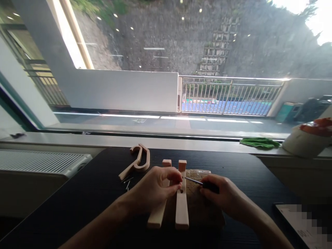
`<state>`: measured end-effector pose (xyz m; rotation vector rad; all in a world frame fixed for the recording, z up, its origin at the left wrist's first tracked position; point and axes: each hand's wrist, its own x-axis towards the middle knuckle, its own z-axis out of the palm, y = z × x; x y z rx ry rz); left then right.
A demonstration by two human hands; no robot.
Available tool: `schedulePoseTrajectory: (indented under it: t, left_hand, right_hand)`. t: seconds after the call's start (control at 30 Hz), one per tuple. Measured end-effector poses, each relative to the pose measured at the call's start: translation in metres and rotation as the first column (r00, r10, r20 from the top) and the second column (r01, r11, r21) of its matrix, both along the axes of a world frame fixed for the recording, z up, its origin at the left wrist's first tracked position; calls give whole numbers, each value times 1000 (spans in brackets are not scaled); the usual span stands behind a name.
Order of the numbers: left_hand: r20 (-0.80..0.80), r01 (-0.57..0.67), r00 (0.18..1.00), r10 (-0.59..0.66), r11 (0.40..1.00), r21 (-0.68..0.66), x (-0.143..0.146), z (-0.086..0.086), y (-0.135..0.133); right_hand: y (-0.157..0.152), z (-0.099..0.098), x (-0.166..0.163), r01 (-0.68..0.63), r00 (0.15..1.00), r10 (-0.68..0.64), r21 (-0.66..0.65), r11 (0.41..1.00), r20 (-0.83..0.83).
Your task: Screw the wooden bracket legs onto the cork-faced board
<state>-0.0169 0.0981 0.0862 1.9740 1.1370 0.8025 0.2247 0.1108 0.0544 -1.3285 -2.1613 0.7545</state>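
My right hand (219, 190) grips a screwdriver (210, 186) by its dark handle. The shaft points left, its tip close to a light wooden piece (182, 207) with dark holes and an upturned far end. Over that piece, the fingertips of my left hand (162, 183) are pinched together; whatever they hold is too small or hidden to make out. A second wooden piece (157, 216) lies alongside to the left, partly covered by my left hand. Under them is a worn brown board (198, 202) with small marks. Several screws (127, 184) lie left of my left hand.
Two curved wooden hook pieces (141, 160) rest on the black table (103, 193) at the back left. A phone (298, 221) lies at the lower right. Beyond the table, the windowsill (181, 142) carries a green cloth (259, 142) and a pale rounded container (301, 141).
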Motion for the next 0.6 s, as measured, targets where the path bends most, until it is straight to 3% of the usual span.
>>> schedulePoseTrajectory:
  t: [0.13, 0.6]
  left_hand:
    - [106, -20, 994, 22, 1000, -17, 3, -13, 0]
    - [128, 30, 992, -12, 990, -138, 5, -19, 1]
  right_hand:
    - [0, -1, -2, 10, 1000, -10, 5, 1000, 11]
    - [-1, 0, -4, 11, 998, -14, 56, 998, 55]
